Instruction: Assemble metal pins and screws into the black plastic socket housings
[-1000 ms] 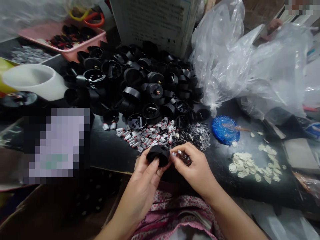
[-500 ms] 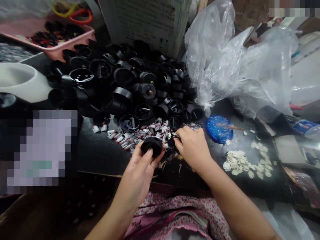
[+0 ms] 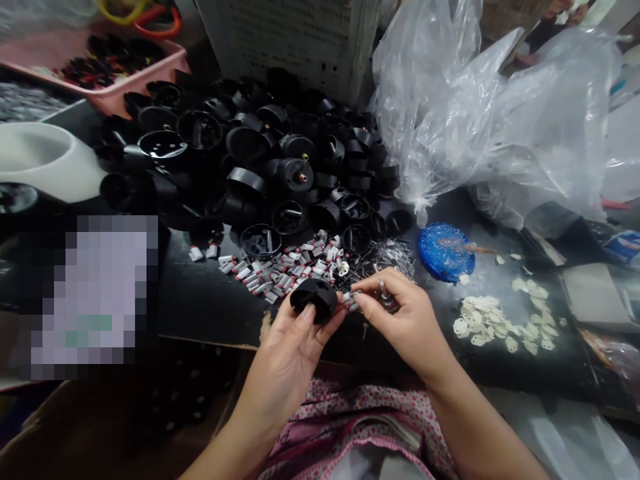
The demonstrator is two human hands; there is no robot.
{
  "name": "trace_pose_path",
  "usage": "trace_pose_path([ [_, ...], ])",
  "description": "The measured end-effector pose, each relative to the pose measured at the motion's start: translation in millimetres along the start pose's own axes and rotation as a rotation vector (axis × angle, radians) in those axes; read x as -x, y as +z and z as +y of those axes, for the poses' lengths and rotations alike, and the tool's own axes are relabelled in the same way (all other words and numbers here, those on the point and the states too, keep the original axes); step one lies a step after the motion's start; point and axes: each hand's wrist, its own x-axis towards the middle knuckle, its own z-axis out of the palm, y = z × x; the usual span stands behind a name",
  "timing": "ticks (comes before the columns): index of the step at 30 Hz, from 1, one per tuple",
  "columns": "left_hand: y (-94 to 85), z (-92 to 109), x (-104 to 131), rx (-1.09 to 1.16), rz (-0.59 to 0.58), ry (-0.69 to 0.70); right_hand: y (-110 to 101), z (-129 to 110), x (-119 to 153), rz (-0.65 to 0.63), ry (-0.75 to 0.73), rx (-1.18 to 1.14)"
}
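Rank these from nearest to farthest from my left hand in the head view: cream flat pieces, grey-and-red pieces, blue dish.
From your left hand:
1. Grey-and-red pieces: just beyond it.
2. Blue dish: right, past your right hand.
3. Cream flat pieces: farther right.

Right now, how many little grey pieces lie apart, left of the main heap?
2. The left piece and the right piece lie side by side near the black cups; more may be hidden under those.

Black round cup (image 3: 314,298) in the left hand (image 3: 295,327), small grey-and-red piece (image 3: 350,301) at the right hand's fingers (image 3: 361,293)
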Motion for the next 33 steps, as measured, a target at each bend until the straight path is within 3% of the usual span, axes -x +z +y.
trace_pose_path([
  [5,0.1,-3.3,9.8,-0.111,0.079,0.018,0.6,-1.7,5.2,0.004,-0.072,0.156],
  [8,-2.0,-2.6,10.8,-0.235,0.177,-0.090,-2.1,-3.5,12.7,-0.035,-0.086,0.252],
  [10,-5.3,-2.9,5.2,-0.333,0.171,-0.179,-12.0,-0.2,16.9,-0.057,-0.107,0.335],
  [13,-9.1,-6.2,-7.3,-0.426,0.102,-0.195,-47.0,13.5,20.0,0.078,-0.095,0.463],
  [16,-7.1,-10.6,-14.7,-0.416,0.092,-0.039,-94.3,35.9,15.0,0.428,0.014,0.654],
  [18,-2.9,-11.8,-14.7,-0.381,0.100,0.024,-118.8,51.3,7.8,0.490,0.065,0.774],
  [20,1.4,-10.7,-11.6,-0.363,0.120,0.019,-131.9,63.4,0.7,0.463,0.075,0.833],
  [25,0.7,-5.9,-7.8,-0.415,0.058,-0.034,-130.6,78.1,-8.4,0.399,0.073,0.922],
  [33,-18.6,-15.7,-22.0,-0.405,0.081,0.096,-123.4,86.9,-15.8,0.396,0.073,0.942],
])
